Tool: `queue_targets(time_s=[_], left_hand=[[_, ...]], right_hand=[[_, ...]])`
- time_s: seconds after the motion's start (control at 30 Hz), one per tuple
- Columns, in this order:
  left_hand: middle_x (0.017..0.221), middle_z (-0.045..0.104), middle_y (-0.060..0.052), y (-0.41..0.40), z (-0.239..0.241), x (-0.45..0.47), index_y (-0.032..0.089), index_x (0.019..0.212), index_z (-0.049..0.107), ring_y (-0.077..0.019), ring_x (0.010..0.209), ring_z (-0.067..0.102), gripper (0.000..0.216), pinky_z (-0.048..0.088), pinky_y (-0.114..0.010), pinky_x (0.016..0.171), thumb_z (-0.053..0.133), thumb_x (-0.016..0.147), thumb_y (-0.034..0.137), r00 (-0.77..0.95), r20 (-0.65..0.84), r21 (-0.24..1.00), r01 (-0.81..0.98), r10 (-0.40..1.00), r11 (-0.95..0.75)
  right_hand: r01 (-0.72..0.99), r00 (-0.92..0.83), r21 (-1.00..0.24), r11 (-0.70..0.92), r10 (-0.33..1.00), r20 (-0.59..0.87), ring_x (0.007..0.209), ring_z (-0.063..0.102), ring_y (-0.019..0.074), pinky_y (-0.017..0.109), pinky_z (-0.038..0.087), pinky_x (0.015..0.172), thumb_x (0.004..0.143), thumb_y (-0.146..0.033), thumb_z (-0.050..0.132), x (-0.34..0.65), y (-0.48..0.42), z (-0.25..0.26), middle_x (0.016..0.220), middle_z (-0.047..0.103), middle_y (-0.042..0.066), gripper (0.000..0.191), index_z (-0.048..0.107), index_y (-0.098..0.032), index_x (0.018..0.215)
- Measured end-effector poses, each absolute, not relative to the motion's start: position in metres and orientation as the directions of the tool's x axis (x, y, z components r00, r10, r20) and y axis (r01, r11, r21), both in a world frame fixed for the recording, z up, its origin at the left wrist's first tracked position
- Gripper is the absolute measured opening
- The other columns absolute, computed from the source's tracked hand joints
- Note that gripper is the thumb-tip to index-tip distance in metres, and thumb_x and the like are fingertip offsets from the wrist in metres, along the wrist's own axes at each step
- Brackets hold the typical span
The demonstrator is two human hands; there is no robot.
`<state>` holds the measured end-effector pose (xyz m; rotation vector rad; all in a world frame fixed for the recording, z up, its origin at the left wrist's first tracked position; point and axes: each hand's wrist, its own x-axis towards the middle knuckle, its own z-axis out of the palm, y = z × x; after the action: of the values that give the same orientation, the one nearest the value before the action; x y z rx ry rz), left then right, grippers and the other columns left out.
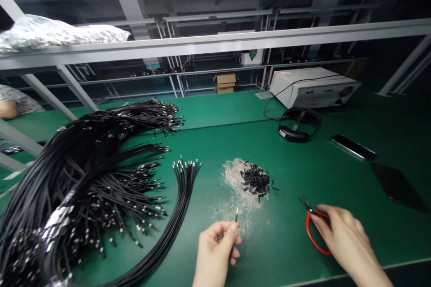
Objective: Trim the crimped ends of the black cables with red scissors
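Observation:
My left hand (218, 249) pinches a black cable (236, 218) between thumb and forefinger, its pale, shiny tip pointing up and away from me. At the right, my right hand (343, 233) has thumb and fingers closed on one red handle of the scissors (315, 247). Their dark blades point to the far left, slightly apart, low over the bench. Beyond my left hand lies a pile of short black sleeve pieces (256, 180) beside pale, thread-like scraps (235, 172). A curved bundle of black cables (178, 206) with bare tips rests to the left.
Large heaps of black cables (84, 157) cover the left of the green bench (215, 143). Toward the back right are a white box-shaped device (313, 87), a black headset (298, 125) and a phone (353, 146). A metal rail (215, 44) crosses above; someone's arm (8, 110) shows far left.

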<state>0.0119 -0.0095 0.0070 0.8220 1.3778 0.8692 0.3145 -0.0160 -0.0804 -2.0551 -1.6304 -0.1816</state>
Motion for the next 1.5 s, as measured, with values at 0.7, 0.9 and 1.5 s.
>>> queue_targets(time_s=[0.7,0.9,1.5], left_hand=[[0.059,0.058,0.000,0.003,-0.008,0.016,0.006,0.106,0.062,-0.0030,0.040,0.047,0.062,0.033,-0.013,0.037,0.072,0.060,0.047,0.007,-0.562,0.819,-0.134,0.827,0.557],[0.059,0.058,0.001,0.002,-0.006,0.019,0.006,0.102,0.063,-0.0023,0.041,0.047,0.056,0.033,-0.013,0.038,0.071,0.063,0.046,-0.006,-0.534,0.840,-0.109,0.845,0.531],[0.058,0.058,0.001,0.000,-0.011,0.019,0.006,0.099,0.063,-0.0022,0.040,0.047,0.054,0.032,-0.012,0.039,0.070,0.063,0.046,-0.006,-0.528,0.845,-0.096,0.849,0.525]], right_hand=[[0.652,-0.195,-0.755,-0.068,0.948,-0.253,0.083,0.061,0.0172,0.023,0.046,0.073,0.082,-0.038,0.055,0.308,-0.005,-0.022,0.092,0.062,0.003,0.046,0.049,-0.020,0.124],[0.756,-0.344,-0.563,0.334,0.934,0.092,0.090,0.056,0.0218,0.032,0.046,0.081,0.065,-0.031,0.079,0.219,-0.010,-0.016,0.102,0.055,0.006,0.054,0.055,-0.024,0.113],[0.895,-0.371,-0.138,0.425,0.879,0.299,0.069,0.054,0.0180,0.030,0.040,0.067,0.080,-0.020,0.064,0.196,-0.006,-0.037,0.084,0.057,0.005,0.030,0.061,-0.024,0.110]])
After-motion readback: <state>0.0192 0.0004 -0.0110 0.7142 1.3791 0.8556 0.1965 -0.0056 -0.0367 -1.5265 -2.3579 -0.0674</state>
